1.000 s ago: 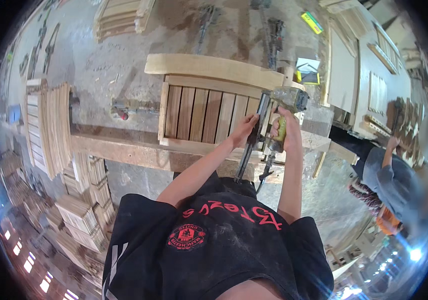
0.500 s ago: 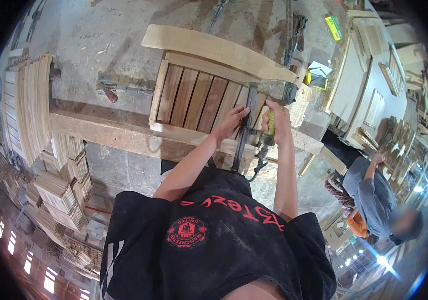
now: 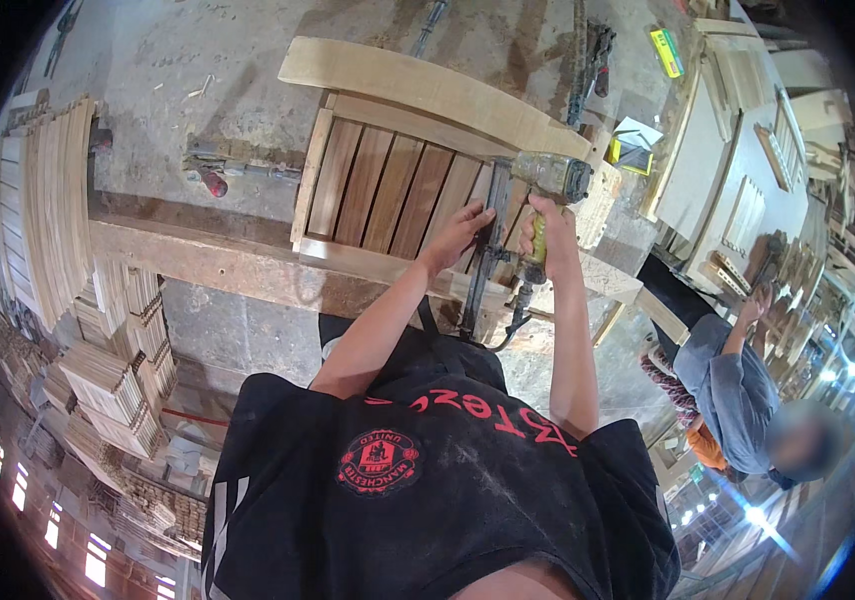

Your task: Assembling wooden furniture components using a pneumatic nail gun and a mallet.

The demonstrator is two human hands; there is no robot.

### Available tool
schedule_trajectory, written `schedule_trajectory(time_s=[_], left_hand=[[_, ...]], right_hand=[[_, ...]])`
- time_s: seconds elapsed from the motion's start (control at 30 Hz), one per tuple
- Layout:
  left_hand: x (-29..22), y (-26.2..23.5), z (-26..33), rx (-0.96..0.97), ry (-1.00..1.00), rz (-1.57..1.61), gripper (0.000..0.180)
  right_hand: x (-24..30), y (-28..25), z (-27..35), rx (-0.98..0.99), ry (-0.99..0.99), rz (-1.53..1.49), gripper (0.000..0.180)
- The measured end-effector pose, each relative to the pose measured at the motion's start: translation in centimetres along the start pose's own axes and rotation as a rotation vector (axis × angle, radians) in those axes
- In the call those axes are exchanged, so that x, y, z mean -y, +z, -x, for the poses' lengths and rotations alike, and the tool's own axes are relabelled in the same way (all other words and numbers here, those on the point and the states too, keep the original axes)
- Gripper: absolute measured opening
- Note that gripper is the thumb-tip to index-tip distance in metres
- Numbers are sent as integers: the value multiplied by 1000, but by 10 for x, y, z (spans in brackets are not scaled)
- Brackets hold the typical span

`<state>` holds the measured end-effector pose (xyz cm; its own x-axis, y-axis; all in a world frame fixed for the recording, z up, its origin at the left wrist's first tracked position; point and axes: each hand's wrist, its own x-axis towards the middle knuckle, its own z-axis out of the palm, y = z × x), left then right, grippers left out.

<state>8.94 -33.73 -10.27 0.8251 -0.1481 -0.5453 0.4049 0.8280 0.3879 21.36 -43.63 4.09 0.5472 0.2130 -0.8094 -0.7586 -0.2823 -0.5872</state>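
My right hand (image 3: 554,240) is closed round the yellow-green grip of a nail gun (image 3: 548,175), which has a long dark magazine (image 3: 483,265) and a hose joint at its lower end. Beside the magazine, my left hand (image 3: 456,238) has its fingers partly stretched out, the tips touching the magazine's left side. Under both hands lies a slatted wooden panel (image 3: 388,190), framed by pale rails. A broad, curved wooden board (image 3: 418,92) runs along its far side. The gun's nose is at the panel's right part; exactly where it meets the wood is hard to see.
A long timber beam (image 3: 208,262) supports the panel's near side. Stacked slatted panels (image 3: 48,210) stand at the left. Clamps (image 3: 248,170) lie on the concrete floor, and a yellow box (image 3: 633,155) sits beyond the right end. Another person (image 3: 733,390) works at the right.
The view has shifted slightly, and the panel sits a little higher and to the left in it. Both hands keep about the same place on the nail gun.
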Motion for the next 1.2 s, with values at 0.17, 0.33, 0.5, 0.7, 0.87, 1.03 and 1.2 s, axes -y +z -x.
schedule_trajectory(time_s=[0.17, 0.33, 0.5, 0.7, 0.87, 1.03, 1.2], left_hand=[[-4, 15, 6, -47, 17, 10, 30], [-67, 71, -1, -178, 46, 15, 31], [-123, 62, -50, -117, 102, 12, 29], [-119, 51, -56, -197, 63, 28, 29], [-68, 41, -28, -188, 3, 5, 31], [-17, 39, -9, -232, 14, 74, 28], [-10, 15, -1, -115, 53, 11, 45]], right_hand=[[0, 2, 6, 2, -10, -7, 28], [46, 16, 32, -83, -178, -168, 25], [104, 45, -12, -92, -213, -133, 24], [93, 42, -40, -69, -163, -63, 30], [62, 31, -11, -80, -104, -4, 32], [14, 7, -1, -92, -32, 0, 32], [-3, 1, -2, -22, -6, -22, 29]])
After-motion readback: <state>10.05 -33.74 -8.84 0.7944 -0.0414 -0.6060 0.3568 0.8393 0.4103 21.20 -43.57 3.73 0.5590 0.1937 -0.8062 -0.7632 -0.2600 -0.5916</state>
